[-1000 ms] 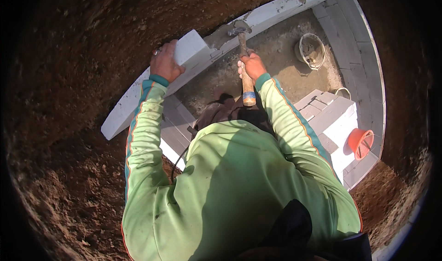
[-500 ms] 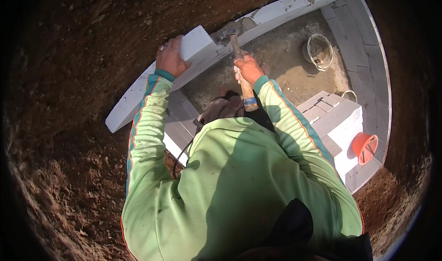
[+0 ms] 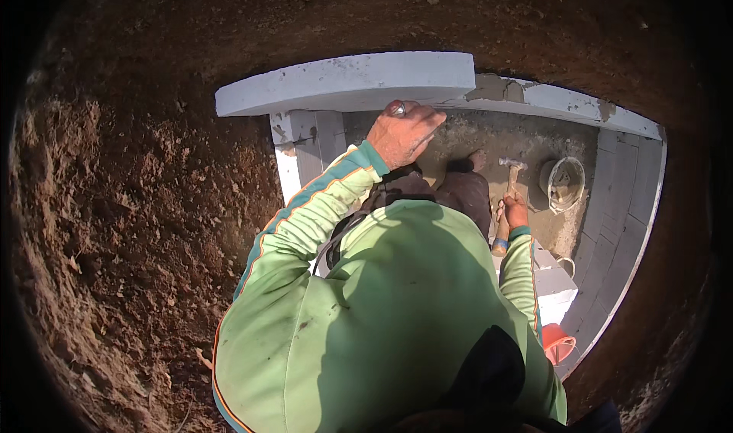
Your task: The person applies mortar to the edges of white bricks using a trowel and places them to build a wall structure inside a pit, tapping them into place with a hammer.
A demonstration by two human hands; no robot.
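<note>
My right hand [image 3: 513,207] is wrapped round the wooden handle of a hammer [image 3: 512,175], its metal head pointing away from me above the floor inside the walls. A blue band shows near the handle's end. My left hand [image 3: 405,135] is off the block, in front of the wall's inner face. Its fingers are loosely bent and hold nothing I can see. Just beyond it, the raised course of white blocks [image 3: 343,74] ends in a step. Grey mortar [image 3: 495,89] lies on the lower white wall [image 3: 569,101] right of that end.
A pale bucket [image 3: 565,182] with grey stuff inside stands on the floor at right. Nearer me are stacked white blocks [image 3: 556,284] and a red bucket [image 3: 559,344]. Grey block walling [image 3: 622,196] closes the right side. Brown earth [image 3: 137,227] rises outside the walls.
My left hand has let go of the white block's top and come back toward me. The right hand has drawn the hammer away from the wall. My view has turned.
</note>
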